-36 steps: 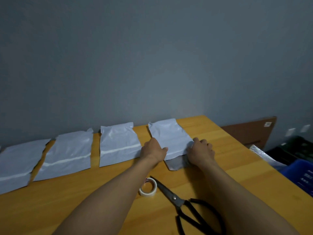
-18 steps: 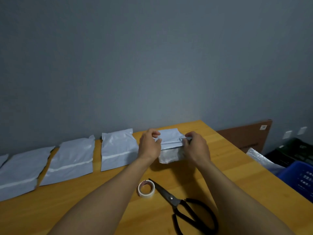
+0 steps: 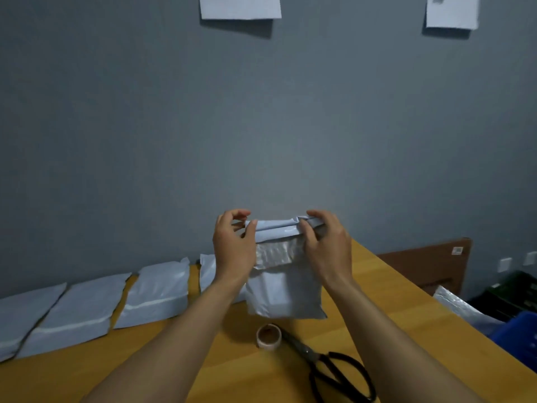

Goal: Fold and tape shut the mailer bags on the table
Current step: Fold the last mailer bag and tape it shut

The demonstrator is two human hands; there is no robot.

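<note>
I hold a white mailer bag [image 3: 283,289] upright in the air above the wooden table [image 3: 377,301]. My left hand [image 3: 234,245] pinches its folded top edge at the left corner. My right hand [image 3: 327,242] grips the top edge at the right corner. The top flap is folded over toward me and the bag's bottom hangs free above the table. Several more white mailer bags [image 3: 157,295] lie flat in a row along the wall to the left. A roll of tape [image 3: 268,336] and black scissors [image 3: 334,370] lie on the table below the bag.
The grey wall [image 3: 261,126] stands just behind the table, with two paper sheets [image 3: 239,7] pinned high up. Right of the table are a brown board [image 3: 430,263], a blue crate [image 3: 520,335] and a plastic-wrapped item [image 3: 459,309].
Both hands lifted the right-hand mailer bag off the table and raised it upright, with its top flap folded over. The camera tilted upward.
</note>
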